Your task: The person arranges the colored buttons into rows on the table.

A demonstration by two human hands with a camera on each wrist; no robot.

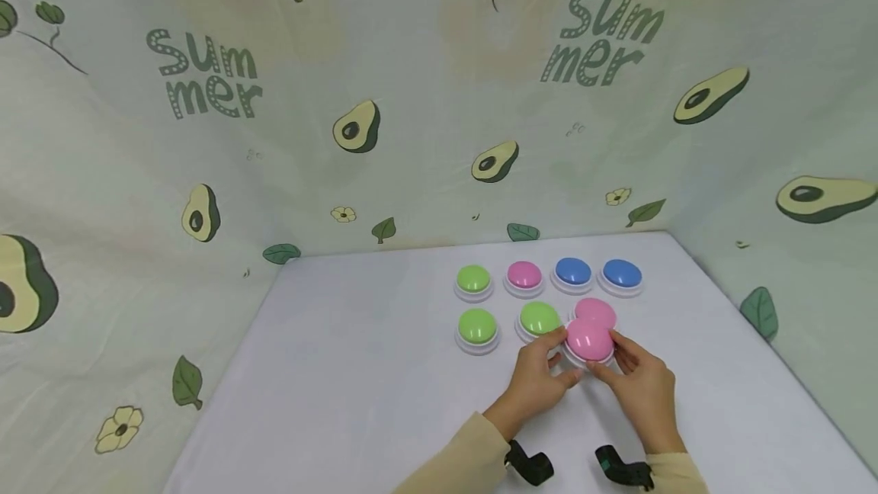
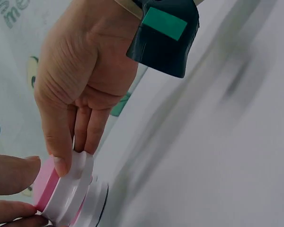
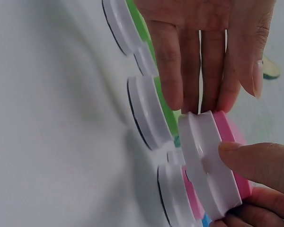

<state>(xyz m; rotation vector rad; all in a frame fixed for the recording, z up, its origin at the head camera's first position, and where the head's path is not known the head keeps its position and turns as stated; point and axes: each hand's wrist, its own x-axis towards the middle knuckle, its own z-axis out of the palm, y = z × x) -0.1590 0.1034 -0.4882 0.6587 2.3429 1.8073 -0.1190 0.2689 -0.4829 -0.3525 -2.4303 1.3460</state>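
A pink push button with a white base (image 1: 589,339) is held tilted above the white table. My right hand (image 1: 641,387) grips it, thumb on the near side of the base and fingers at the far edge. The fingers of my left hand (image 1: 539,380) touch its left rim, fairly straight; in the right wrist view the left thumb (image 3: 250,66) stands off it. Right behind the held button is another pink button (image 1: 595,312), partly covered by it. A green button (image 1: 539,317) stands just beyond my left fingertips.
Another green button (image 1: 476,325) stands farther left in the front row. The back row has a green button (image 1: 473,278), a pink button (image 1: 524,274) and two blue buttons (image 1: 573,271). A printed cloth (image 1: 425,197) hangs behind the table (image 1: 357,357).
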